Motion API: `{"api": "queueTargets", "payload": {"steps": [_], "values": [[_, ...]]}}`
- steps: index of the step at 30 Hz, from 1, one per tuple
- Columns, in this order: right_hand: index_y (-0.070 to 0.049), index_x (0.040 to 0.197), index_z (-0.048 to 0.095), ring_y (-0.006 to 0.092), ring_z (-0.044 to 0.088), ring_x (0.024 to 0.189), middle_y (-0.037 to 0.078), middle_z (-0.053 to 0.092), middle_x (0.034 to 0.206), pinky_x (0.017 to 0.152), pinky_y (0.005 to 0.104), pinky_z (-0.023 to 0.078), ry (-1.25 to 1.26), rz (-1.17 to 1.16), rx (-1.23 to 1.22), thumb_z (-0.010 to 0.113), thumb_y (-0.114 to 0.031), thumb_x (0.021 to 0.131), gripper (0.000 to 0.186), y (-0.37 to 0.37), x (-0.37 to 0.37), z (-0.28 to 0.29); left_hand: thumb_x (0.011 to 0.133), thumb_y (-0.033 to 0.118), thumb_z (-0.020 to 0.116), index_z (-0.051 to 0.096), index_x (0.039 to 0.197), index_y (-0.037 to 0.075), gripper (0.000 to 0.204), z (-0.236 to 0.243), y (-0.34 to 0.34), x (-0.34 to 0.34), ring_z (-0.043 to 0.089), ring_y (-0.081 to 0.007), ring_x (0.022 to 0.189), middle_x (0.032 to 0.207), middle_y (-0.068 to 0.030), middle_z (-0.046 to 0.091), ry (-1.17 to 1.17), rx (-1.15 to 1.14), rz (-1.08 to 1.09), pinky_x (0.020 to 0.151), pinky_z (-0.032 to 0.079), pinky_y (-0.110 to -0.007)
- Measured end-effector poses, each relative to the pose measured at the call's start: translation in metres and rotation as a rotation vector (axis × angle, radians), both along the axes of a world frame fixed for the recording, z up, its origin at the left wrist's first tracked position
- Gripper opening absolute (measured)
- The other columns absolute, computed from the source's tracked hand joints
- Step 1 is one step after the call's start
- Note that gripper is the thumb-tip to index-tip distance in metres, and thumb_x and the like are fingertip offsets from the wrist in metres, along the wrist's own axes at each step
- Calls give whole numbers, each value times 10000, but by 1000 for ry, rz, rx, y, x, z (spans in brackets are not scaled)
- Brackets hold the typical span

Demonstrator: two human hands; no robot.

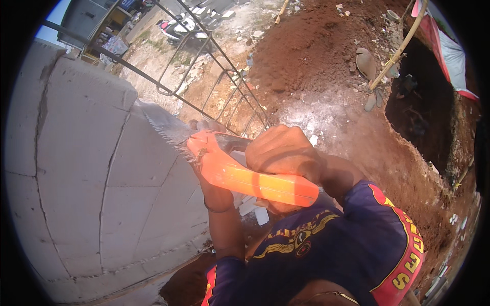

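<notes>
A hand saw (229, 171) with a bright orange handle is in my right hand (283, 150), whose fingers are wrapped round the grip. Its toothed, dusty grey blade (164, 122) points away to the left, against the upper end of the light grey block wall (76, 153). Behind the front of the handle, my left hand (208, 125) shows only its bent fingertips, which seem curled over the edge of a block at the wall's end. The saw hides the rest of that hand. A dark band circles the left wrist.
Bent steel reinforcing bars (204, 76) stand just beyond the saw. Red soil (306, 46) is heaped ahead, and a deep pit (421, 102) opens at the right beside a bamboo pole (400, 48). A parked motorbike (182, 28) stands farther off.
</notes>
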State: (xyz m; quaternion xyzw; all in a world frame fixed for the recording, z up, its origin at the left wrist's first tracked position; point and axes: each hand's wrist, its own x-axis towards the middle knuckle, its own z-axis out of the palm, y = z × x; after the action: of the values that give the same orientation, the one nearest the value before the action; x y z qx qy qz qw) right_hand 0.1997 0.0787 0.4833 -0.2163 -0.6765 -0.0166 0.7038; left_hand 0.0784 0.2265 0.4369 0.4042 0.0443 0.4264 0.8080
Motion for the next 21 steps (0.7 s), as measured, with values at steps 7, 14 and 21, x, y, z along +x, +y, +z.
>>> {"api": "queueTargets", "payload": {"steps": [7,14,21], "values": [[-70,625,464,253,552,490,67,509,577,449,335,443,-46,-177,-146,719,-135,638,264,20,0,2,992,270,498,457,1106,69,235,-7,24,0,447,-179,833,933,-32,455,-54,-58,36,842,411,-332],[-83,660,528,277,569,515,59,516,579,476,346,466,-84,-111,-120,722,-154,668,207,19,4,6,989,349,483,520,846,104,286,-13,31,0,508,-175,704,748,-10,490,-91,-156,32,650,476,-331],[-63,702,585,266,549,474,69,529,567,462,335,446,5,-58,-104,727,-148,646,174,3,12,1,1026,356,445,512,974,76,292,-16,-1,11,538,-168,723,877,-44,572,89,-199,248,658,489,-332]]}}
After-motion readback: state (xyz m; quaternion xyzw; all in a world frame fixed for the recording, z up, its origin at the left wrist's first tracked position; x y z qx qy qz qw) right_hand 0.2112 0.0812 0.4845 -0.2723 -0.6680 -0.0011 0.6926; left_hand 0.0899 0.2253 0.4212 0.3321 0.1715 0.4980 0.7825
